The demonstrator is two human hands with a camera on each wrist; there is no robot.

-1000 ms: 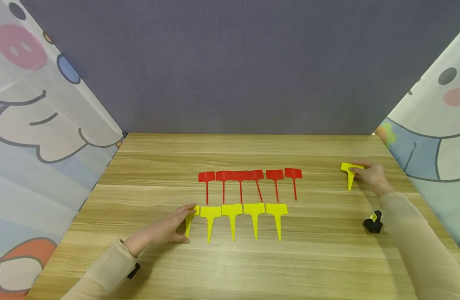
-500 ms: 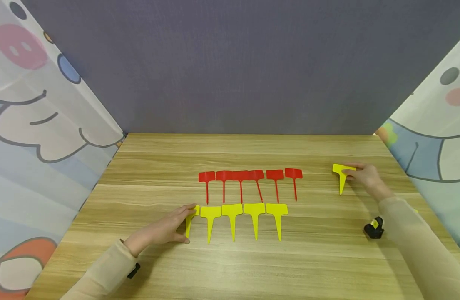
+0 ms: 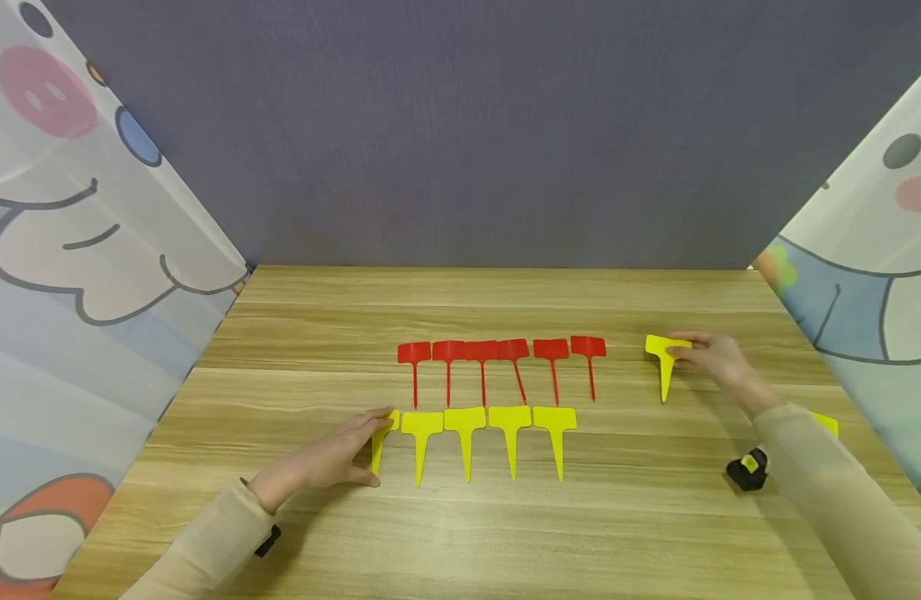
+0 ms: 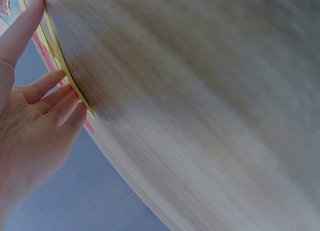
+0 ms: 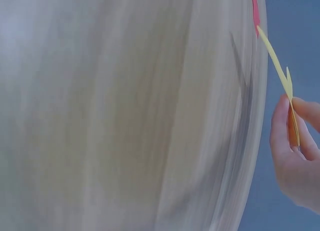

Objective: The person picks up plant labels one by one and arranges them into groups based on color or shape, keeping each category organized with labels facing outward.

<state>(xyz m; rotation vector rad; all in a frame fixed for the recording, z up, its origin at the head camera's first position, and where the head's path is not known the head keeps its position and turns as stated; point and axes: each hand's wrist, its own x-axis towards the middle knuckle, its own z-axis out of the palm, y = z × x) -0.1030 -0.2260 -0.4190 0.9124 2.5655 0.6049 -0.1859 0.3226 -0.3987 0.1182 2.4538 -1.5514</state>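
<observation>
My right hand [image 3: 715, 358] pinches a yellow T-shaped plant label [image 3: 663, 354] by the right end of its head, stem pointing down. In the right wrist view this label [image 5: 277, 63] shows edge-on between thumb and fingers, raised over the table. My left hand [image 3: 332, 454] lies at the left end of a row of yellow plant labels [image 3: 466, 421]. Its fingers touch the head of the leftmost yellow label [image 3: 382, 433], partly covering it, while the thumb is near the stem's tip. Behind stands a row of several red plant labels [image 3: 481, 352], stems toward me.
The wooden table [image 3: 460, 542] ends at a grey back panel [image 3: 460, 133], with printed curtains [image 3: 70, 250] on both sides. Another yellow label [image 3: 826, 423] peeks out beyond my right sleeve [image 3: 820, 475]. A black wrist device [image 3: 747, 469] sits beside that forearm.
My right hand has carried the pinched yellow label leftward and slightly nearer to me, uncovering part of another yellow label beyond the sleeve. The left hand and both rows have stayed still.
</observation>
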